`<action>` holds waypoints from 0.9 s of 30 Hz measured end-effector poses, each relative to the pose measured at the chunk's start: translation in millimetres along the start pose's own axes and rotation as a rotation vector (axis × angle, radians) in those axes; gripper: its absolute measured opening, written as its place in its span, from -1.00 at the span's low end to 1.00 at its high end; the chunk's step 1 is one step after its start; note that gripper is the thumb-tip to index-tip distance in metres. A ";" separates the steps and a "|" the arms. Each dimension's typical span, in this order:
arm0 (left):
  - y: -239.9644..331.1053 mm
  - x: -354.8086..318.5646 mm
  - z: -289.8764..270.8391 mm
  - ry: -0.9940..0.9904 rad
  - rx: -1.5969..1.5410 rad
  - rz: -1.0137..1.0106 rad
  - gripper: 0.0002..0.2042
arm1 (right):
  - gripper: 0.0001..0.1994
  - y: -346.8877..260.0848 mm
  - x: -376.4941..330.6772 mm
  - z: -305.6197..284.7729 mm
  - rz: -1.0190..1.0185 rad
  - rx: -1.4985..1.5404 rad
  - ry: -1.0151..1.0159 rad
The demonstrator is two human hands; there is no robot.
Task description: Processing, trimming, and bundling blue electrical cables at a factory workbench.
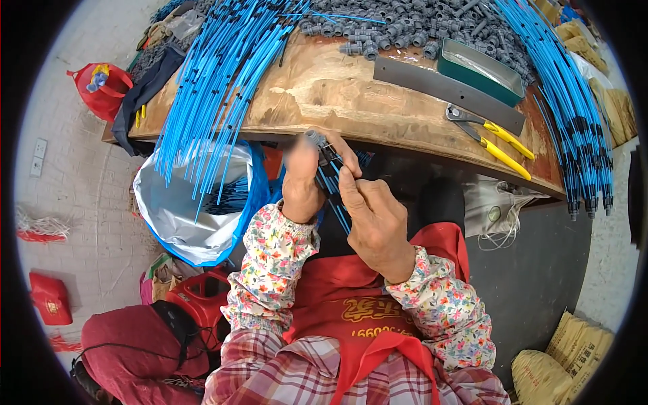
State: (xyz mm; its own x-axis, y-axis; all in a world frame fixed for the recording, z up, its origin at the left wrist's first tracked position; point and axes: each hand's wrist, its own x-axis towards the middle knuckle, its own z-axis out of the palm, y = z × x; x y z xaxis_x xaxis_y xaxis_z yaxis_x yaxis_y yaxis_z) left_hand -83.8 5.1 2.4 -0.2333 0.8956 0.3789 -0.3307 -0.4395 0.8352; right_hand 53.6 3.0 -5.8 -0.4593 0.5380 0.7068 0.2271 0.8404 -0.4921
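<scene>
Just off the front edge of the wooden table, my left hand (302, 179) grips a grey plastic fitting (315, 139) with thumb and fingers. Thin blue tubes (335, 199) with dark bands run from the fitting down toward my lap. My right hand (379, 223) pinches at these tubes just below the fitting, its index finger and thumb close to my left fingers. The exact spot between its fingertips is partly hidden. Both forearms wear flowered sleeves, above a red apron.
On the wooden table (317, 88) lie blue tubes (233, 74), a heap of grey fittings (425, 23), a metal bar (432, 86), a green tray (466, 79) and yellow-handled cutters (496, 140). More banded blue tubes (574, 121) overhang at right. Below left stands a lined blue bag (179, 223).
</scene>
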 end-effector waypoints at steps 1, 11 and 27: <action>1.7 0.0 0.2 -0.002 0.001 0.001 -0.63 | -0.36 -0.1 -0.4 -1.3 0.000 -0.012 -0.007; 10.8 -2.4 9.6 -0.029 0.157 -0.100 -0.72 | -0.45 -4.8 -3.4 -11.8 -0.025 -0.032 0.011; 3.8 -4.8 12.3 0.031 0.112 -0.086 -0.66 | -0.81 8.0 40.4 -57.8 0.931 1.034 -0.158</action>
State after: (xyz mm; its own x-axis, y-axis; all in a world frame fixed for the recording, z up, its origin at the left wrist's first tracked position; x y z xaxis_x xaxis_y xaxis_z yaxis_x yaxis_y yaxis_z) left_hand -72.7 0.0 8.6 -0.2376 0.9261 0.2931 -0.2471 -0.3495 0.9038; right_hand 86.5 35.2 48.1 -0.5987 0.7931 -0.1120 -0.1980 -0.2820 -0.9388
